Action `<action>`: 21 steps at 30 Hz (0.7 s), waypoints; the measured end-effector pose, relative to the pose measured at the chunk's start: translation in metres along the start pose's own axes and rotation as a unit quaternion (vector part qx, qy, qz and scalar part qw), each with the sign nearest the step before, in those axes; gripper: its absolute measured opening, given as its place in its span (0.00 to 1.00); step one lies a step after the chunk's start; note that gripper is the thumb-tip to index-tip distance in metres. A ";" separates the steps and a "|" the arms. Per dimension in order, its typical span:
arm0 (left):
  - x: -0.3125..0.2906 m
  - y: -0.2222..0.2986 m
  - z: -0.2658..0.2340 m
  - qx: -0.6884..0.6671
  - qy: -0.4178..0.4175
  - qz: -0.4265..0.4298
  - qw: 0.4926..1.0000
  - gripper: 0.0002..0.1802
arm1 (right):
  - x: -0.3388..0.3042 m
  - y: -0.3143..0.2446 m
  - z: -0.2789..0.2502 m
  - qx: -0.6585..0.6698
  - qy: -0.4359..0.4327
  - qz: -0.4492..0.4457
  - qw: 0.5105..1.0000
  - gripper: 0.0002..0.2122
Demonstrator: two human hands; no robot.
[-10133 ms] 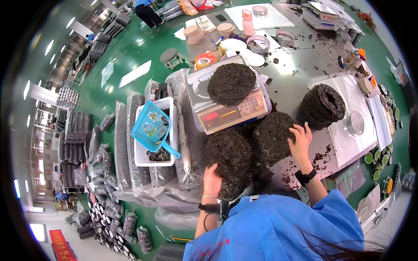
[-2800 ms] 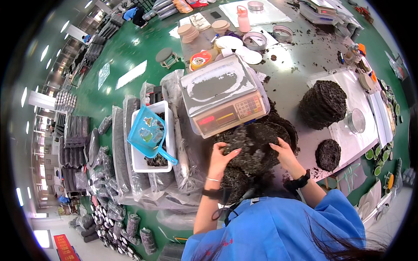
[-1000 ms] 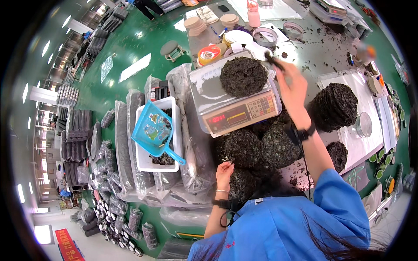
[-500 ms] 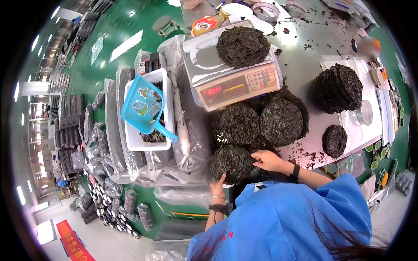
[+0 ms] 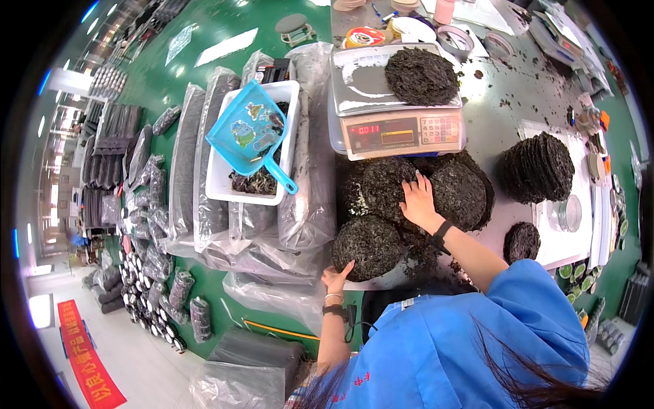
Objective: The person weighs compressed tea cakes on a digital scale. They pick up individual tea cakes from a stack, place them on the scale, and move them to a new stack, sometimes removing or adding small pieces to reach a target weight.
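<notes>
so i'm watching someone in a blue top (image 5: pixel 470 341) working at a metal table (image 5: pixel 487 126). closest to them, a near dark cake (image 5: pixel 368 249), round and rough, is lying flat by the table's front edge. their left grip (image 5: pixel 335 279) is touching its lower left rim, but i can't tell if the fingers are actually closing on it. the right grip (image 5: pixel 419 200) is looking pretty loose and wide, just resting on the right side of the back left cake (image 5: pixel 386 183). the back right cake (image 5: pixel 458 198) is sitting just beside that hand.

off to the right, a lone flat cake (image 5: pixel 522 243) is lying near a tilting stack of cakes (image 5: pixel 537 168). on the left, a blue dustpan (image 5: pixel 248 129) is resting on a white tub (image 5: pixel 243 196), which is sitting on long clear-plastic bags (image 5: pixel 310 218).

past the hands, a digital scale (image 5: pixel 357 88) is carrying another cake (image 5: pixel 422 76) on its pan, right of centre. farther back, a pink bottle (image 5: pixel 444 11) is standing on the table, and a round stool (image 5: pixel 292 24) is sitting on the green floor.
</notes>
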State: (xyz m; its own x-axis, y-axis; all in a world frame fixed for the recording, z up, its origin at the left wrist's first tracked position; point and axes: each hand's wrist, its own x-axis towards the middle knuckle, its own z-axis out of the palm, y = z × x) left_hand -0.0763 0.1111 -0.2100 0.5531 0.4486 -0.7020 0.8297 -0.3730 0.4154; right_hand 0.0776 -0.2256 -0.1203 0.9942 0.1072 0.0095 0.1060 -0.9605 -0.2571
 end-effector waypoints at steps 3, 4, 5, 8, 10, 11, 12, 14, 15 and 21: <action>-0.034 0.019 0.002 -0.246 -0.046 0.036 0.968 0.64 | 0.003 0.001 0.006 -0.015 -0.072 0.000 0.997 0.28; -0.043 0.020 0.002 -0.261 -0.031 0.065 0.963 0.64 | 0.001 -0.001 0.007 -0.020 -0.082 -0.011 0.996 0.28; -0.052 0.021 0.002 -0.276 -0.016 0.094 0.956 0.63 | 0.000 -0.004 0.009 -0.022 -0.076 -0.021 0.997 0.28; -0.066 0.008 -0.006 -0.289 -0.004 0.130 0.949 0.64 | 0.000 -0.006 0.011 0.006 -0.101 -0.024 0.995 0.27; -0.076 -0.001 -0.024 -0.312 -0.020 0.153 0.938 0.65 | 0.001 -0.008 0.007 0.034 -0.126 -0.021 0.991 0.26; -0.093 0.007 -0.040 -0.364 -0.070 0.140 0.918 0.63 | 0.001 -0.005 0.010 0.063 -0.129 -0.030 0.989 0.26; -0.106 0.009 -0.053 -0.390 -0.092 0.148 0.904 0.59 | 0.000 -0.002 0.020 0.095 -0.134 -0.040 0.986 0.26; -0.118 0.000 -0.070 -0.449 -0.134 0.141 0.872 0.55 | -0.006 -0.007 0.019 0.164 -0.126 -0.070 0.976 0.24; -0.119 0.000 -0.076 -0.479 -0.161 0.129 0.853 0.55 | -0.010 -0.008 0.015 0.215 -0.098 -0.071 0.969 0.22; -0.103 0.063 -0.046 -0.556 -0.251 0.099 0.786 0.52 | -0.085 0.003 -0.015 0.281 -0.095 -0.084 0.951 0.18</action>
State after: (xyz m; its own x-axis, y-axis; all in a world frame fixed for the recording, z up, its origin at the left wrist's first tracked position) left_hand -0.0776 0.0791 -0.0851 0.8118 -0.0105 -0.5839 0.4391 0.6701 0.5985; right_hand -0.0062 -0.2416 -0.1073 0.9371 0.3429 -0.0657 0.1832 -0.6431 -0.7435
